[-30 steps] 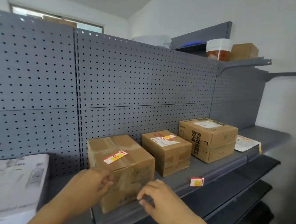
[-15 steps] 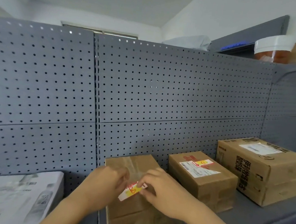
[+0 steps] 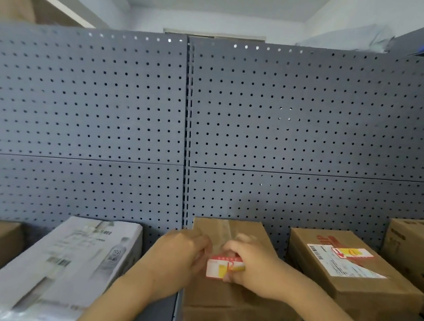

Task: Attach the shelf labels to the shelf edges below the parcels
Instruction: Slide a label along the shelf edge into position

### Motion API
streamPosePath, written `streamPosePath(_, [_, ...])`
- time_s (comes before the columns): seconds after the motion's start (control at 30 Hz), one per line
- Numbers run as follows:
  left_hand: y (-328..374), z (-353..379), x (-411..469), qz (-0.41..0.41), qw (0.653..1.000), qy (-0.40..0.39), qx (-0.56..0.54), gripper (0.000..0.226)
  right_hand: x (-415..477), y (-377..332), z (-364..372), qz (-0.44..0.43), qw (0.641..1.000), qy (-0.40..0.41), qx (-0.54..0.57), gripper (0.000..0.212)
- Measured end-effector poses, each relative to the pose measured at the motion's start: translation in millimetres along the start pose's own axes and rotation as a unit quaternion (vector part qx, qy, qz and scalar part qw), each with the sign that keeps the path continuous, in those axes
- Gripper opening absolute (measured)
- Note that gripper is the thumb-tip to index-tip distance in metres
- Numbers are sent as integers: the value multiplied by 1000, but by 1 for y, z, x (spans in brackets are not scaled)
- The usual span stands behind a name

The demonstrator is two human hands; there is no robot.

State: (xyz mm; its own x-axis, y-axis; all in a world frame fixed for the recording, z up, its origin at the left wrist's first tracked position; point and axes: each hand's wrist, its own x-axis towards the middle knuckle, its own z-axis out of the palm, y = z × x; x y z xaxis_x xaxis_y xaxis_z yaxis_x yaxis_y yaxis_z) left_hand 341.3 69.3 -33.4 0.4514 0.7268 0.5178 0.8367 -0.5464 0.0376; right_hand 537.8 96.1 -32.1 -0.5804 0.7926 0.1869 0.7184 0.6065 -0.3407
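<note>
Shelf label (image 3: 223, 267) is pinched at its ends by left hand (image 3: 179, 259) and right hand (image 3: 255, 269), long axis left-right, over the taped parcel (image 3: 229, 230); the shelf edge is judged below, out of view.

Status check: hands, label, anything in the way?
Left hand and right hand pinch the label over the taped box. Not yet on shelf edge. Nothing blocking.
</note>
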Motion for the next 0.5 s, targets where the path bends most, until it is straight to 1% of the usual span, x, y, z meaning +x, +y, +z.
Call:
streamPosePath(0.1, [6,-8,-16,10,1000,22,-6,21,-10,-1,2,-26,998,62,17,18])
streamPosePath(0.23, [19,-20,-47,12,999,20,-28,12,-32,-15,4,-85,988,133,-2,16])
streamPosePath(0.33, [25,-30,-78,14,999,12,-39,10,-46,-34,10,-121,981,152,3,17])
streamPosePath(0.5, [13,-43,-136,-1,999,-16,-44,9,-63,-81,33,-133,977,165,0,12])
